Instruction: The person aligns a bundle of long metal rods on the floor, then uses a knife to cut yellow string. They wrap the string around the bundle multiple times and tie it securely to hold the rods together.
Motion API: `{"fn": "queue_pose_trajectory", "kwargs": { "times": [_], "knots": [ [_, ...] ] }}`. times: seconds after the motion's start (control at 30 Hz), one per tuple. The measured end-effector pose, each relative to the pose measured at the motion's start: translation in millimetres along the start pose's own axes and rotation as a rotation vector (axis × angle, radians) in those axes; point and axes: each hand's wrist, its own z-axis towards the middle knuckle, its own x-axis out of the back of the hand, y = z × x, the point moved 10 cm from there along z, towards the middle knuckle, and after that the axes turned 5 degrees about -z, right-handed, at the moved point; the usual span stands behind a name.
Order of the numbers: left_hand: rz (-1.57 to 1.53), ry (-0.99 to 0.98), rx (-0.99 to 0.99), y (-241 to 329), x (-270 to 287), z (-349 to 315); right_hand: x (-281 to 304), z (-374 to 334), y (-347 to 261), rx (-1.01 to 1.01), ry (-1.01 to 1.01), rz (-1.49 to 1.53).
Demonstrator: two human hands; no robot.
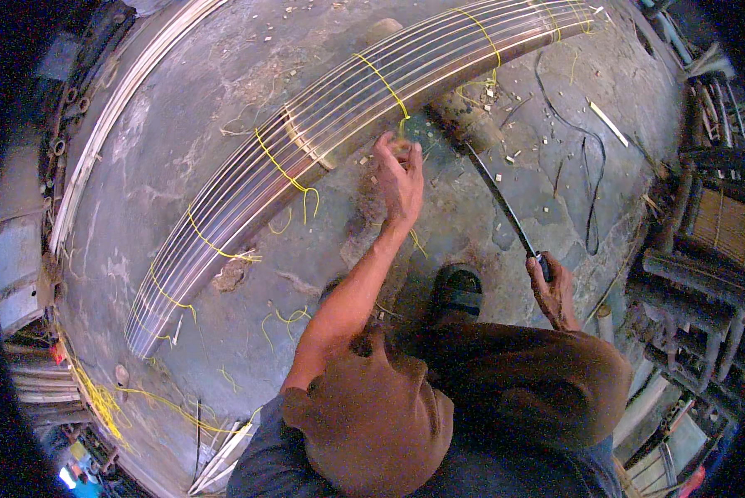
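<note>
A long curved frame of thin pale strips (223, 191) lies across the floor, bound crosswise with several ties of yellow twine (381, 79). Close to its near edge is my left hand (401, 183), its fingers curled around the loose end of one tie; a little yellow shows blurred between the fingertips. My right hand (553, 290) grips the dark handle of a long, narrow knife (505, 203). Its blade slants away to the upper left, and the tip lies by a short wooden log (472, 124) beside the frame.
Small wood chips and a black cord (588, 166) lie on the floor at right. Long pale strips (119, 112) curve along the left side. A heap of yellow twine (99, 398) sits at lower left. Wooden furniture (704, 274) stands at right. A sandalled foot (458, 290) is below my hands.
</note>
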Motion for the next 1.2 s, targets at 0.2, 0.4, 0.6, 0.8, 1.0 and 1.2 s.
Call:
{"fn": "queue_pose_trajectory", "kwargs": {
  "times": [0.2,0.4,0.6,0.8,1.0,1.2],
  "knots": [
    [-0.029,-0.107,0.011,-5,9,-13,21,31,-66,0.310,-0.013,-0.234],
    [0.173,-0.117,0.234,-35,11,-27,6,70,-145,0.588,-0.068,-0.430],
    [0.033,-0.143,0.195,-68,2,-30,0,100,-109,0.613,-0.117,-0.491],
    [0.197,-0.840,0.123,-30,-9,-65,81,47,19,0.126,-0.008,-0.428],
    [0.183,-0.678,-0.322,64,-85,-10,88,-4,67,-0.060,0.339,-0.018],
    [0.172,-0.156,-0.537,91,-146,50,57,-12,92,-0.152,0.273,0.475]
  ]
}}
